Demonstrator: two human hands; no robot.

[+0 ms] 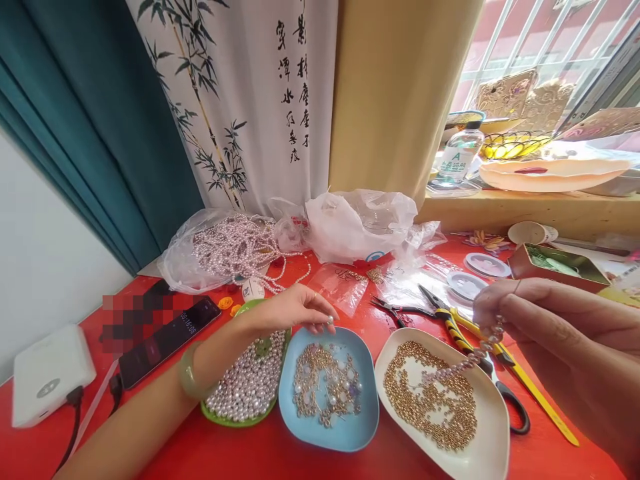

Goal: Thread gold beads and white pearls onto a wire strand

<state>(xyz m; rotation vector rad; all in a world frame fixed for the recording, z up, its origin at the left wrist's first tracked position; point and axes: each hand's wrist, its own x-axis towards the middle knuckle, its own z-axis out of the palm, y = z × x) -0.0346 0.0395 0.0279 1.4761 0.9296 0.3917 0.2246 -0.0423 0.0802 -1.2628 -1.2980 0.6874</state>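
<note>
My left hand (295, 308) hovers over the far rim of the blue dish (360, 430) and pinches one small pearl (330, 321) between its fingertips. That dish holds gold pins mixed with a few pearls. My right hand (555, 333) is raised at the right and grips a short strand of pearls (470, 359) on a wire, which hangs down over the white dish (493, 440) of gold beads. A green dish (220, 413) full of loose pearls lies under my left wrist, which wears a green bangle.
On the red table lie pliers (400, 309), yellow-handled scissors (480, 347), a phone (167, 340), a white power bank (47, 373), plastic bags with pearl strands (235, 247) and two round lids (465, 285). A windowsill with a bottle and dishes runs along the back right.
</note>
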